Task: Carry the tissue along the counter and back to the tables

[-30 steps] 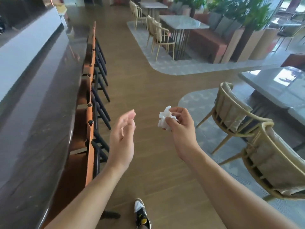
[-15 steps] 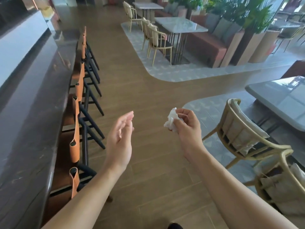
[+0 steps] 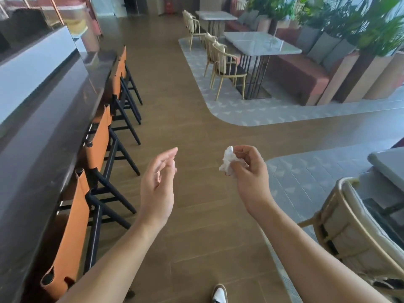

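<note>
Since the earlier frame the person has walked further along the wooden floor [image 3: 192,119], so the nearest stools have slid back and a shoe [image 3: 219,294] now pokes in at the bottom edge, while both hands sit pretty much where they were. Right hand [image 3: 249,171] is up in front of the body, pinching a crumpled white tissue [image 3: 228,164] between thumb and curled fingers [image 3: 244,153]; the wad sticks out to the left of the knuckles, in mid-air above the floor and well apart from any furniture. Left hand [image 3: 156,186] is held out beside it, palm turned inward, fingers loose and mostly straight with nothing in them, not touching the tissue. Running down the left side is a long dark counter [image 3: 43,149] with a row of orange-backed bar stools [image 3: 98,141] on black frames tucked up against it. Off to the right there's a cane armchair [image 3: 354,232] with a pale cushion, near the right forearm, next to a grey table [image 3: 387,165] that's only partly in view. Further back, a marble-topped table [image 3: 262,43] stands on a patterned grey carpet patch with light-framed chairs [image 3: 225,64] on one side and a reddish bench [image 3: 299,73] on the other, planters [image 3: 369,25] behind it. Something yellowish sits at the far end of the counter, too blurry to tell what.
</note>
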`<action>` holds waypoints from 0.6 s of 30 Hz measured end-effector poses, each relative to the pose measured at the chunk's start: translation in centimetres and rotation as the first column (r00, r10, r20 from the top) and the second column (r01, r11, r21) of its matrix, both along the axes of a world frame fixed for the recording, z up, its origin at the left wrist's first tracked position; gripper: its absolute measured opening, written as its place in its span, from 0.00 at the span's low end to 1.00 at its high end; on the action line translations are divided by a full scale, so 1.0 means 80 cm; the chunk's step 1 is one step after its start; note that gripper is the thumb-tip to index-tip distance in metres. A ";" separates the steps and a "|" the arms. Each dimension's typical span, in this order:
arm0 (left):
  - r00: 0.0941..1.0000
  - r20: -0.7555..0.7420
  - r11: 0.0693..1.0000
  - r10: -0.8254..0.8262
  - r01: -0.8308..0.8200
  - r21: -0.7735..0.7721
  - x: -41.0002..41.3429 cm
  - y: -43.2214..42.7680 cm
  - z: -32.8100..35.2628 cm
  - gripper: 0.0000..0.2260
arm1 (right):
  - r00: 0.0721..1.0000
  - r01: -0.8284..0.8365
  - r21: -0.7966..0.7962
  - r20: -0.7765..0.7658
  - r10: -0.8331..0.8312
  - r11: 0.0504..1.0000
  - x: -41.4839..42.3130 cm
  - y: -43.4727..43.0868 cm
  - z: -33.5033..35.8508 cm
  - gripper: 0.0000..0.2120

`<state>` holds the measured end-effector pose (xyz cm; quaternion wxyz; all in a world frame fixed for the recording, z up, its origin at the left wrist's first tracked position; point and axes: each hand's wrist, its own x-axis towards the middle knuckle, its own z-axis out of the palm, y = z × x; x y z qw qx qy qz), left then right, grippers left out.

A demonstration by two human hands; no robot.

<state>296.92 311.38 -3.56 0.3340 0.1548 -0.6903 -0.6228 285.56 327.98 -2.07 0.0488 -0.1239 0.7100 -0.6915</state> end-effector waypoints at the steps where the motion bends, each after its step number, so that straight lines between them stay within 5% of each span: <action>1: 1.000 -0.002 1.000 0.012 -0.012 -0.010 -0.025 -0.008 0.003 0.15 | 1.000 -0.008 0.008 -0.015 0.008 1.000 -0.028 -0.010 0.004 0.16; 13: 0.997 -0.032 0.997 0.075 -0.076 -0.001 -0.281 -0.133 0.001 0.16 | 0.997 -0.060 0.053 -0.048 0.062 0.997 -0.287 -0.147 0.009 0.15; 18: 0.996 -0.057 0.998 0.067 -0.068 -0.013 -0.398 -0.232 -0.004 0.17 | 0.994 -0.101 0.008 -0.043 0.102 0.995 -0.398 -0.246 0.013 0.07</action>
